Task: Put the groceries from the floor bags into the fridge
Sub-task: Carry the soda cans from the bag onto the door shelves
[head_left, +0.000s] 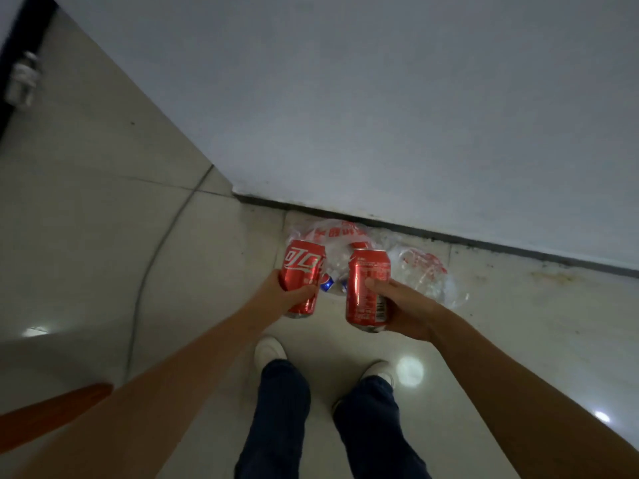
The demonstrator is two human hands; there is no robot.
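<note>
- While the left hand [276, 292] grips one can [303, 276], the right hand [404, 305] grips another [367, 288], side by side, apart.
- Bags [345, 257] lie on the floor [193, 271] against the white panel's [380, 98] bottom edge.
- Open floor spreads left.

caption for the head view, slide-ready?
Left hand and right hand each hold a red can above plastic bags.
</note>
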